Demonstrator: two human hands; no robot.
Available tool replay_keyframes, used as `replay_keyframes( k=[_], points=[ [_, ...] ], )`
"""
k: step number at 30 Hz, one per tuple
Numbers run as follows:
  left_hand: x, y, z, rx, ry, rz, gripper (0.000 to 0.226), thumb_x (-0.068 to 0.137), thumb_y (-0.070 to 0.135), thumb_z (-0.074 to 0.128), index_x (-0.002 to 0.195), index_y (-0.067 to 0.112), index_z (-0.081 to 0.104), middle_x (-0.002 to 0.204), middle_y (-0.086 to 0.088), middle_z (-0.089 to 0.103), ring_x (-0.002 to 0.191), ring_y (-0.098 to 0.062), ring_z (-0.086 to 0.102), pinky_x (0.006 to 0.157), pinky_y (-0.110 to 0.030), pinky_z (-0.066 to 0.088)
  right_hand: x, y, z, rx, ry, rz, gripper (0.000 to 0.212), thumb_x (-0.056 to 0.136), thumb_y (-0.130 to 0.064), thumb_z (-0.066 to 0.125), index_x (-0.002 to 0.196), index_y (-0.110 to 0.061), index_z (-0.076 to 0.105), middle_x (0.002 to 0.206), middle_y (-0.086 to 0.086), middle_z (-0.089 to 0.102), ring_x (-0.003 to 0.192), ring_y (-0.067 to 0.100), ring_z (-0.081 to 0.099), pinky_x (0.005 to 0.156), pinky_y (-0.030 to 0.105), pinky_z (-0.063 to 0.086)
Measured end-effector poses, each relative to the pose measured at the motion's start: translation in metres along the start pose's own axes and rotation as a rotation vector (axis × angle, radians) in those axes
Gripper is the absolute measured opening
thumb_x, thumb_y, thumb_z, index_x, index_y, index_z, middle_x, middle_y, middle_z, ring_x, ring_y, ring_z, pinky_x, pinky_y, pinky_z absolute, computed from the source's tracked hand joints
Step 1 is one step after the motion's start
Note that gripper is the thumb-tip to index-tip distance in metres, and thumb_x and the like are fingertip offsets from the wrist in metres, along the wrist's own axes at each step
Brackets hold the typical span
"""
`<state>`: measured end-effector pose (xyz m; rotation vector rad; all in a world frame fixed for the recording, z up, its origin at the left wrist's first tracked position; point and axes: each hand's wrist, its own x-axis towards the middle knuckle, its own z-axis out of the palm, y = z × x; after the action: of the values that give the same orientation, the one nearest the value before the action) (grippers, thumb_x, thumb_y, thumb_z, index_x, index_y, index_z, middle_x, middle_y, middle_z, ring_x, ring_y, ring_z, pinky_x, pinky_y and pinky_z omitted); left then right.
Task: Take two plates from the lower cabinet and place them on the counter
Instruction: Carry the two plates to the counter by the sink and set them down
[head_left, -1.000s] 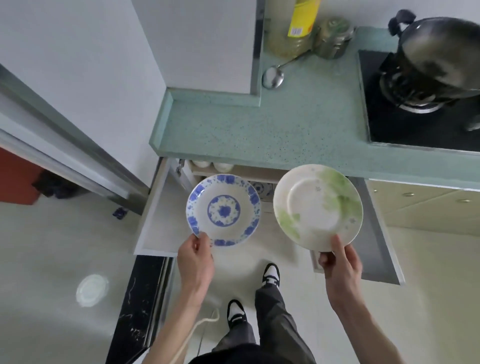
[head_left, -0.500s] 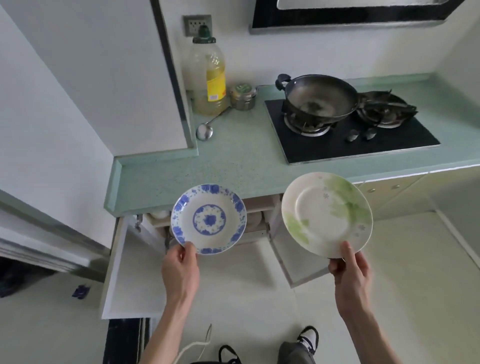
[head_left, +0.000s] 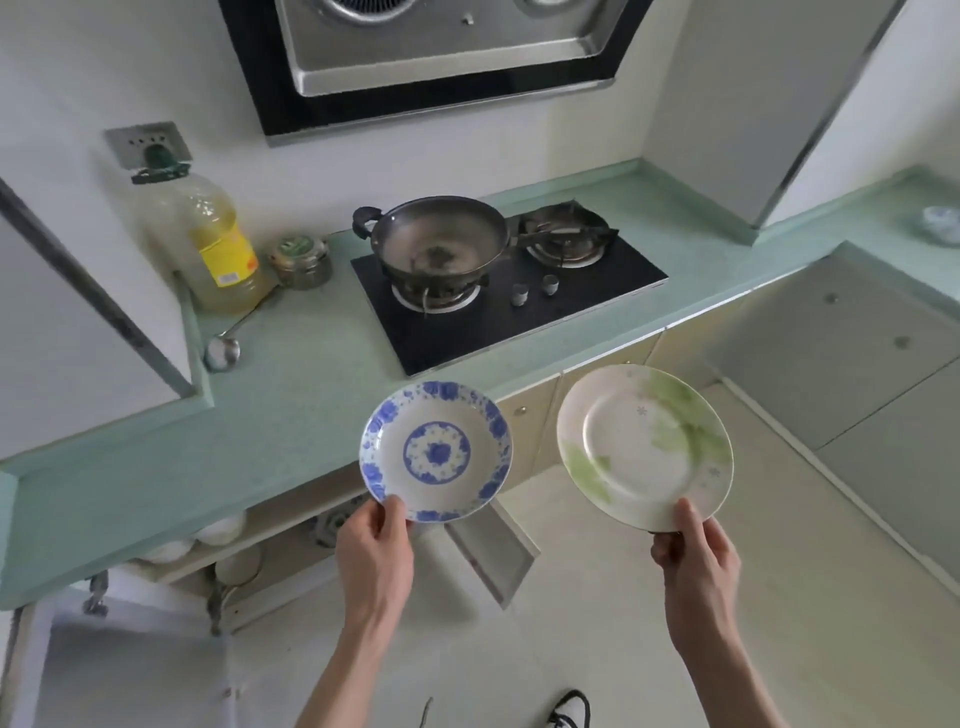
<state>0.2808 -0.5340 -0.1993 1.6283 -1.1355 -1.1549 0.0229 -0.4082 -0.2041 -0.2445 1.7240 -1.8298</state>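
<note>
Now: two plates held, neither yet on the counter (head_left: 291, 410).
Left hand (head_left: 375, 558) pinches the blue plate (head_left: 436, 451) by its near rim, over the counter's edge; right hand (head_left: 696, 564) pinches the green plate (head_left: 644, 447), out over the floor. Risk: one-edge grips on tilted plates may slip; cabinet door (head_left: 493, 551) stands open below.

Dark wok (head_left: 439, 238) sitting on the left burner of the stove (head_left: 511, 301). Oil bottle (head_left: 208, 244) near a small jar (head_left: 302, 259), ladle (head_left: 224, 347) lying in front.
</note>
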Motion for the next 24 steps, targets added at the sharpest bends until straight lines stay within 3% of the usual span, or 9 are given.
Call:
replay_keyframes(
  k=[6,12,16,24],
  points=[
    [-0.007,0.033,0.099,0.019,-0.130,0.060,0.041,0.099,0.021,0.058,0.067,-0.005,0.052,0.049,-0.004,0.049,0.052,-0.021,0.040,0.057,-0.039,0.035,0.062,-0.030,-0.063,0.020,0.111,-0.026,0.038,0.105,-0.024,0.054,0.071,-0.011,0.045,0.053,-0.003,0.040,0.057,0.018,0.032,0.059,0.028,0.030],
    [-0.020,0.067,0.199,0.031,-0.233,0.126,0.037,0.101,0.018,0.058,0.071,-0.005,0.061,0.052,-0.008,0.054,0.053,-0.022,0.045,0.055,-0.036,0.039,0.120,-0.053,-0.127,0.039,0.185,-0.065,0.040,0.105,-0.023,0.054,0.068,-0.012,0.044,0.054,-0.002,0.039,0.057,0.019,0.030,0.062,0.033,0.027],
    [-0.028,0.081,0.256,0.061,-0.286,0.149,0.038,0.101,0.019,0.057,0.075,-0.008,0.062,0.060,-0.023,0.059,0.057,-0.024,0.048,0.059,-0.040,0.043,0.150,-0.070,-0.162,0.063,0.246,-0.095,0.039,0.105,-0.021,0.054,0.069,-0.013,0.044,0.056,0.000,0.037,0.057,0.018,0.030,0.063,0.036,0.025],
    [-0.026,0.103,0.360,0.142,-0.355,0.182,0.044,0.096,0.026,0.056,0.071,-0.010,0.054,0.057,-0.021,0.055,0.055,-0.024,0.046,0.057,-0.041,0.040,0.201,-0.093,-0.205,0.100,0.378,-0.117,0.036,0.105,-0.022,0.055,0.071,-0.012,0.047,0.057,0.002,0.038,0.059,0.019,0.031,0.063,0.035,0.026]
  ],
)
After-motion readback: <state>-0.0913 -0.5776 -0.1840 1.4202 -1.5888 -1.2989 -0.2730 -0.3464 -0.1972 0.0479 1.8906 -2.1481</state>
